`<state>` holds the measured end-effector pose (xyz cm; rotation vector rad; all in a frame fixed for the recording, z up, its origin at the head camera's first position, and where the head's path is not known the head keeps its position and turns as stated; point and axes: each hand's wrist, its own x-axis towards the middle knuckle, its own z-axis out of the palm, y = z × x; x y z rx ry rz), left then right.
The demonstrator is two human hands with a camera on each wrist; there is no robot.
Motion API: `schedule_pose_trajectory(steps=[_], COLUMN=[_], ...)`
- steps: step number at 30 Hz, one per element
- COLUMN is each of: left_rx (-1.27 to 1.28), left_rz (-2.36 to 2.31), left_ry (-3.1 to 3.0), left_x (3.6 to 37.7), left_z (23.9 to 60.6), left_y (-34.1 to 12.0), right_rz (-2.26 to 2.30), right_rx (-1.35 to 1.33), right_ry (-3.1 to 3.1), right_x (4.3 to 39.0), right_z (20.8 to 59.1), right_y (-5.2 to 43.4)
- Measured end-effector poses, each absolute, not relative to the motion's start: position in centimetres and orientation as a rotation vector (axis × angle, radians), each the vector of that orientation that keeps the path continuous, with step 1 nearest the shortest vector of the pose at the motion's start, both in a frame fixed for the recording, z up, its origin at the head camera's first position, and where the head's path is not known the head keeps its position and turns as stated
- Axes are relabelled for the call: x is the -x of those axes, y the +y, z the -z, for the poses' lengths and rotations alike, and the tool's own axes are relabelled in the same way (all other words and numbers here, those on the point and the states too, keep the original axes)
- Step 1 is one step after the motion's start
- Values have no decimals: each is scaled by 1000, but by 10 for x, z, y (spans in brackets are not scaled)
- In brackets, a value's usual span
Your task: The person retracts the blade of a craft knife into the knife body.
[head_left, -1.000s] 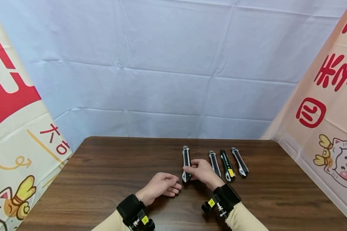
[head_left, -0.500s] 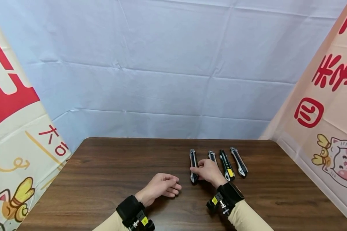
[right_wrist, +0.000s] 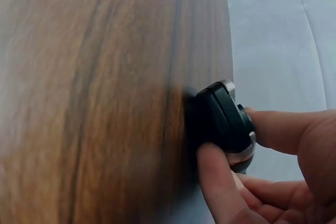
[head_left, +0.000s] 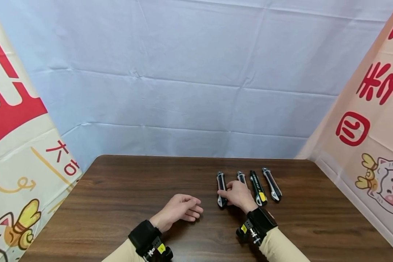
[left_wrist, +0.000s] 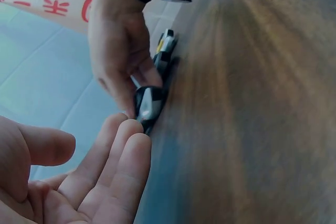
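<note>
My right hand (head_left: 239,196) pinches the lower part of a black and silver utility knife (head_left: 221,180) between thumb and fingers, low at the tabletop. In the right wrist view the end of this knife (right_wrist: 226,119) sits between the fingertips. Directly right of it lies a second silver-edged utility knife (head_left: 241,177), partly hidden by the hand. Farther right are a black utility knife with a yellow patch (head_left: 257,186) and another silver and black one (head_left: 272,185). My left hand (head_left: 178,211) hovers or rests near the table, fingers loosely bent, holding nothing.
The brown wooden table (head_left: 118,196) has its far edge against a pale blue cloth backdrop (head_left: 183,91). Printed banners hang on the left (head_left: 16,160) and right (head_left: 357,174). Each wrist wears a black strap with a small camera.
My right hand has carried the utility knife a little to the right and lowered it, closer to the other knives. The left hand has barely moved.
</note>
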<state>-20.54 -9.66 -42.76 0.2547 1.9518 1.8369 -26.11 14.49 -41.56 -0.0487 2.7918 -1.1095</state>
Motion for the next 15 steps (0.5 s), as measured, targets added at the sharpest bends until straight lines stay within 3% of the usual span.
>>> schedule_pose_trajectory(steps=[9, 15], left_rx=[-298, -547], left_rz=[-1793, -1438], left_ry=[2071, 2658], left_x=[206, 204], left_z=[421, 416], left_y=[-111, -127], right_rz=[935, 878], right_rx=[137, 387], right_ry=[2902, 3033], right_x=[258, 260], right_z=[407, 400], right_y=[147, 161])
